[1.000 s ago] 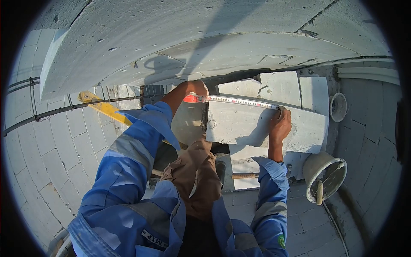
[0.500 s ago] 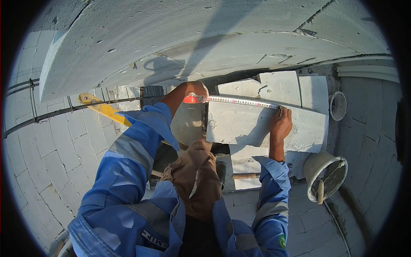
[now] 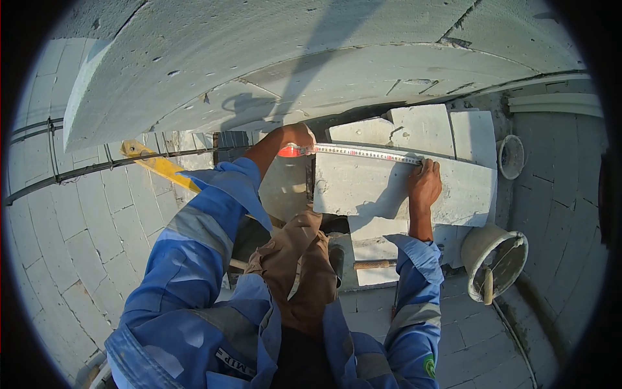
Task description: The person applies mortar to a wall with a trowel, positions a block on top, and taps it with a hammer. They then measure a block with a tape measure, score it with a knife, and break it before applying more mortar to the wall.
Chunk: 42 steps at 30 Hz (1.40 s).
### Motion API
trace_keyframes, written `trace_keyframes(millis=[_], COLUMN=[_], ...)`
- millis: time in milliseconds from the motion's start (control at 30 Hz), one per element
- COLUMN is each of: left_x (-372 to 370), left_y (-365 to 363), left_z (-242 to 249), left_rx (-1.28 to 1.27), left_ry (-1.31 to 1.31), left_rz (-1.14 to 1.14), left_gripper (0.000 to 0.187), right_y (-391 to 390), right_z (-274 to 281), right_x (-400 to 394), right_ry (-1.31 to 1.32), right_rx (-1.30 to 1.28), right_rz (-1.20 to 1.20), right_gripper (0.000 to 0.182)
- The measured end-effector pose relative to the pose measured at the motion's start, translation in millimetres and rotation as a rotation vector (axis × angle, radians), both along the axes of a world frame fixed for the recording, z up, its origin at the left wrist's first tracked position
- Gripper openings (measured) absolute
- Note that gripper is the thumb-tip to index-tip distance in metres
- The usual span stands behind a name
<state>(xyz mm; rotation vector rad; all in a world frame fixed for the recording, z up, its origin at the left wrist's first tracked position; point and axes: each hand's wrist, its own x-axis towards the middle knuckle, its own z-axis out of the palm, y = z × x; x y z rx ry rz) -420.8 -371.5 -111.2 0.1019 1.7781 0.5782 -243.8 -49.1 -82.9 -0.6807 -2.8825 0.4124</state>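
A red tape measure (image 3: 293, 150) is in my left hand (image 3: 300, 137), with the fingers closed around its case. Its white blade (image 3: 363, 153) is drawn out to the right along the top of a large pale block (image 3: 363, 188). My right hand (image 3: 425, 184) pinches close to the far end of the blade and rests on the block. The fingertips hide the exact tip of the tape. Behind the blade lie more pale blocks (image 3: 421, 133), one with a chipped edge.
A curved pale block wall (image 3: 246, 71) rises in front. A mortar-stained bucket (image 3: 476, 253) with a wooden-handled tool stands at right, a smaller bucket (image 3: 510, 159) behind it. At left are a yellow level (image 3: 162, 170) and a dark rebar strip (image 3: 84, 172). A wooden handle (image 3: 374, 264) lies near my legs.
Almost nothing differs. The view has shifted slightly; both hands and the stretched tape stay in place on the block.
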Motion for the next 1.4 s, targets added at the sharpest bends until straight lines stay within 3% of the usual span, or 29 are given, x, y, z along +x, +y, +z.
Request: trace_keyframes(millis=[133,200,333,400,600,667,700,767,800,867,933,1000,1033,1067,1100,1133,1200,1333,1400], left_x=[9,14,30,40,85,93,101,124,135,158,179,217,244,273,276,286,262,266,262], left_y=[-5,-6,-10,-19,-22,-36,-49,-67,-63,-62,-50,-88,-111,-136,-127,-123,-50,-30,-8], left_z=[-12,-12,-7,-16,-1,-21,-38,-64,-57,-35,-15,-70,-109,-147,-131,-108,8,23,40], left_rx=[-0.018,0.012,0.008,0.157,0.066,0.155,0.182,0.567,0.583,0.396,0.067,0.108,0.108,0.379,0.651,0.648,0.123,0.186,0.324], left_ry=[-0.012,0.102,0.049,0.2,0.052,0.347,0.343,0.624,0.624,0.088,-0.06,-0.422,-0.426,-0.397,-0.361,-0.364,-0.679,-0.777,-0.786], left_rz=[-0.041,-0.225,-0.149,-0.365,-0.266,-0.893,-0.919,-1.163,-1.178,-0.446,-0.444,-0.064,-0.074,-0.189,-0.309,-0.33,-0.255,-0.5,-0.249], left_gripper=[0.017,0.02,0.022,0.022,0.023,0.021,0.021,0.02,0.02,0.022,0.026,0.023,0.023,0.023,0.024,0.024,0.028,0.037,0.049], right_y=[1,0,-1,-2,-6,-10,-13,-17,-19,-22,-34,-51,-56,-62,-67,-68,-67,-64,-72], right_z=[-2,-1,0,0,1,0,0,3,5,7,-13,-5,3,14,22,28,37,40,50], right_x=[9,12,27,37,79,97,107,126,137,160,212,257,270,285,294,299,308,309,302], right_ry=[-0.012,0.005,-0.036,-0.059,-0.105,-0.121,-0.115,-0.137,-0.134,-0.197,-0.387,-0.394,-0.396,-0.391,-0.377,-0.371,-0.291,-0.123,-0.058], right_rx=[-0.013,-0.021,-0.025,-0.024,-0.056,-0.057,-0.064,-0.09,-0.105,-0.106,-0.149,-0.221,-0.221,-0.217,-0.211,-0.215,-0.238,-0.304,-0.402], right_rz=[0.006,0.002,0.0,-0.001,-0.001,-0.005,-0.016,-0.035,-0.037,-0.029,-0.037,-0.133,-0.143,-0.252,-0.367,-0.387,-0.512,-0.572,-0.548], right_gripper=[0.02,0.02,0.022,0.024,0.019,0.017,0.017,0.015,0.014,0.014,0.013,0.012,0.012,0.011,0.01,0.01,0.009,0.009,0.01])
